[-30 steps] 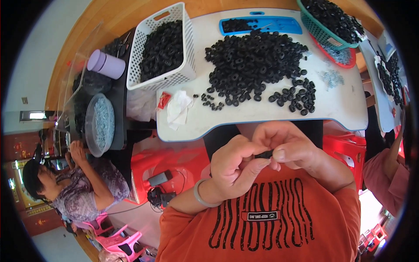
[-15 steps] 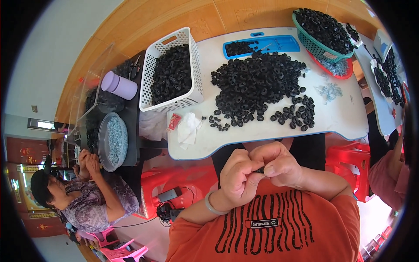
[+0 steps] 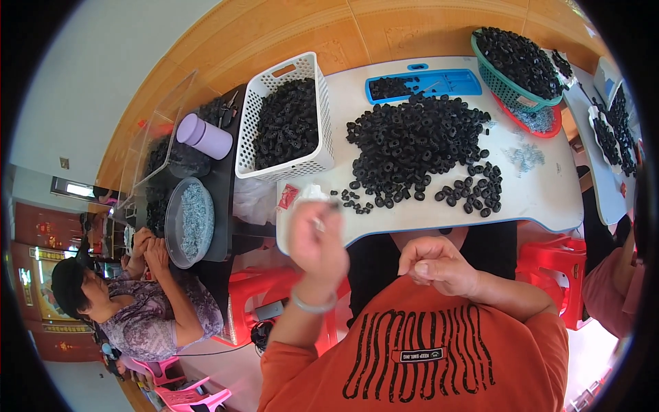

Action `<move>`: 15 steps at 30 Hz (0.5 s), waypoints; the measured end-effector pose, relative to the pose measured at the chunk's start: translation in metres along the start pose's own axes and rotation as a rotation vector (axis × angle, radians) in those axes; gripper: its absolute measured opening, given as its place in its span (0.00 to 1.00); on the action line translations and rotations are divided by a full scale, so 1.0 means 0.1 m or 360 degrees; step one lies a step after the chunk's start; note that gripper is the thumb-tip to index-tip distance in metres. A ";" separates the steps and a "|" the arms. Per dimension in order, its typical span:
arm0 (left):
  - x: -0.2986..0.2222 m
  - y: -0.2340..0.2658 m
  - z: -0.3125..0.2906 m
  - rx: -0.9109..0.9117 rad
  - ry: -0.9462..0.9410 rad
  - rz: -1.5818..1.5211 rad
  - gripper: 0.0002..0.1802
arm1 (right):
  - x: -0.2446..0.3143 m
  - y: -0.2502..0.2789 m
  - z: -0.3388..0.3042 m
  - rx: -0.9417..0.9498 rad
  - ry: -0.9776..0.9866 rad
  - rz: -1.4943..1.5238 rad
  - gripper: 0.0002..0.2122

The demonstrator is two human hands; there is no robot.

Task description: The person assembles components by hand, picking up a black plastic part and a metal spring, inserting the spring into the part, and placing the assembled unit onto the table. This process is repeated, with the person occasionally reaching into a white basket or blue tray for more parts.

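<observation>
My left hand [image 3: 317,240] is raised over the table's near edge at the left, smeared by motion. At its fingertips shows a small black part [image 3: 334,205], too blurred to make out its exact shape. In front of my orange shirt, my right hand [image 3: 441,268] stays closed in a pinch; whatever lies between its fingertips is hidden. Beyond both hands a large heap of black ring-shaped parts [image 3: 419,144] covers the middle of the white table [image 3: 535,196]. A smaller group of black rings [image 3: 473,192] lies at the heap's near right, and several tiny black pieces [image 3: 353,202] at its near left.
A white basket [image 3: 326,147] of black parts stands at the left. Behind the heap lies a blue tray [image 3: 460,82]; a green basket [image 3: 504,81] sits over a red dish [image 3: 549,130] at the far right. A co-worker [image 3: 151,302] sits left by a clear bowl [image 3: 171,226].
My hands have come apart. The left has swung left and forward toward the table edge with the small black part, while the right stays near my chest. The view has shifted slightly.
</observation>
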State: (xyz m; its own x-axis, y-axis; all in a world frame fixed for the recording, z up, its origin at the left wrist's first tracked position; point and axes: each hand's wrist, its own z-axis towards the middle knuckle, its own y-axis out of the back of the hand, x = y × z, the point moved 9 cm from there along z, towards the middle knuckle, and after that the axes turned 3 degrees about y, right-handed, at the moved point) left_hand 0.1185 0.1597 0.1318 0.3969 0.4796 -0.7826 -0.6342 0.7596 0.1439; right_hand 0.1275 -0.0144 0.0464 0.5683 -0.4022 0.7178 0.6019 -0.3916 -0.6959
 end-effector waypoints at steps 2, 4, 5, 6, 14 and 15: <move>0.31 0.25 0.41 -0.0127 0.0043 0.0179 0.04 | -0.07 0.11 -0.06 -0.0073 -0.0038 -0.0090 0.10; 0.52 0.43 0.78 -0.0179 -0.0072 0.0598 0.07 | -0.14 0.23 -0.11 -0.0197 -0.0077 -0.0114 0.09; 0.66 0.48 0.96 -0.0123 -0.0055 0.0737 0.08 | -0.17 0.27 -0.12 -0.0236 -0.0073 -0.0100 0.08; 0.79 0.52 1.12 -0.0066 -0.0040 0.0877 0.09 | -0.20 0.31 -0.14 -0.0270 -0.0088 -0.0124 0.07; 0.78 0.47 0.73 0.0012 -0.0245 0.1127 0.08 | -0.17 0.56 -0.20 -0.0431 -0.0009 -0.0270 0.05; 0.78 0.38 0.58 0.0096 -0.0209 0.1118 0.07 | -0.18 0.61 -0.21 -0.0466 -0.0021 -0.0268 0.05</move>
State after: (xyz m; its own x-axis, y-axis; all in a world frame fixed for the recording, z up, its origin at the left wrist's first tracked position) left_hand 0.1642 0.2512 0.1112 -0.0127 0.9101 -0.4141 -0.7327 0.2733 0.6233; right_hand 0.1419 -0.0487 -0.0091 0.4830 -0.3019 0.8219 0.5024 -0.6733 -0.5425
